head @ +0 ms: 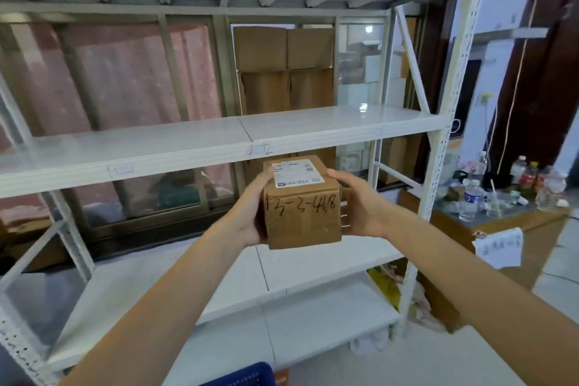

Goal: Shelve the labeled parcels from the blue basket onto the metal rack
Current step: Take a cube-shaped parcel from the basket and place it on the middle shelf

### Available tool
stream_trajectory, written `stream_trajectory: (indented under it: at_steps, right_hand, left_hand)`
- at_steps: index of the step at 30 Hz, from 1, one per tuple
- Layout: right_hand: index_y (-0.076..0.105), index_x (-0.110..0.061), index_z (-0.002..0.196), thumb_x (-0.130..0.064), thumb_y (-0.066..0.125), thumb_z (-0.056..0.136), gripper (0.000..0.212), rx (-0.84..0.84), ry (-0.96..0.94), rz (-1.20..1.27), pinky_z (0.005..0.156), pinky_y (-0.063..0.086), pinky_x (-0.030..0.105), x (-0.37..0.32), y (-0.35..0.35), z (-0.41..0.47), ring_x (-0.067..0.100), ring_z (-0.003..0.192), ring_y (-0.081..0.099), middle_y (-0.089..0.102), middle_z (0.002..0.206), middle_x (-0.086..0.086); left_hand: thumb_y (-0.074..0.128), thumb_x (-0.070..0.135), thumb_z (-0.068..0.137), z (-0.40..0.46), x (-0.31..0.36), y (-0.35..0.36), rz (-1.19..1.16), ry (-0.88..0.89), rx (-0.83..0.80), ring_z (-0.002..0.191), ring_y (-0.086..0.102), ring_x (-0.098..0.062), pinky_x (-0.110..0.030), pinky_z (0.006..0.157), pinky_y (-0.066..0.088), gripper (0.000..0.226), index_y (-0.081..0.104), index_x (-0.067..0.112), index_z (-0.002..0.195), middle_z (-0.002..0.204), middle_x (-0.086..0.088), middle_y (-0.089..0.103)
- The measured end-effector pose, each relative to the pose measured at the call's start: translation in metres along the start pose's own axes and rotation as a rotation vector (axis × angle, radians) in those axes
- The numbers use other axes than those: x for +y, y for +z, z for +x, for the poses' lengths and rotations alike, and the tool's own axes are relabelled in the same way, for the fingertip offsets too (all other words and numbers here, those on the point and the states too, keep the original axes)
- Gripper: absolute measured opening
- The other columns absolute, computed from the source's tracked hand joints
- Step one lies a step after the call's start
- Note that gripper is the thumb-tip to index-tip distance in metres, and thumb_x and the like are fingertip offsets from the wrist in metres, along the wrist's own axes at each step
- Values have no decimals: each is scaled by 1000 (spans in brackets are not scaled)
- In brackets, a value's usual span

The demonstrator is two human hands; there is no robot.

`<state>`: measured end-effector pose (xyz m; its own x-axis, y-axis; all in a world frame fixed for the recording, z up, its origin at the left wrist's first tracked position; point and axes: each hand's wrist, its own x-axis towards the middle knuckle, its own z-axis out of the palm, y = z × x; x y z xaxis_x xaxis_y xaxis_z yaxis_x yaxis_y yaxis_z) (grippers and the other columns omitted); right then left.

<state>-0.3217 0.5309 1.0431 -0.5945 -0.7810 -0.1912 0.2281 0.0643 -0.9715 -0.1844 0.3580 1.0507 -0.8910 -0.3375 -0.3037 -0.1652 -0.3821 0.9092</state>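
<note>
The cardboard parcel is held in mid-air in front of the white metal rack, below the front edge of the shelf marked 4-2 and above the next shelf down. The left hand grips its left side and the right hand grips its right side, fingers curled round the edges. A printed label sits on top; "3-3-448" is handwritten on the near face. Judgement: the step in hand is placing this parcel on a shelf. It should be kept level, carried inward past the shelf lip, set down flat with the handwritten code facing out, and released only once fully supported. The written code does not obviously match the 4-series marks on this rack, so the destination warrants a check before release. The visible shelves offer open room, and no object stands between the parcel and the shelf boards. A corner of the blue basket shows at the bottom edge. To the right, beyond the rack upright, a wooden surface carries plastic bottles, clear of the path.
</note>
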Motion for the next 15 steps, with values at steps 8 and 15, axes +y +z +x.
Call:
stream_trajectory:
  at_steps: [8, 15]
  right_hand:
    - [65, -17, 121, -63, 68, 71, 69, -89, -32, 5, 84, 57, 41, -74, -45, 33, 30, 105, 68, 73, 110, 12]
    - [57, -14, 118, -59, 70, 72, 65, -104, -78, -4, 78, 58, 41, -137, -35, 116, 31, 98, 66, 68, 102, 14]
  left_hand:
    - [59, 64, 74, 49, 64, 51, 19, 90, 45, 89, 72, -30, -47, 72, 56, 48, 75, 25, 96, 102, -10, 75]
    - [57, 59, 77, 102, 146, 26, 149, 213, 87, 76, 74, -24, -45, 67, 57, 42, 79, 23, 79, 95, -5, 76]
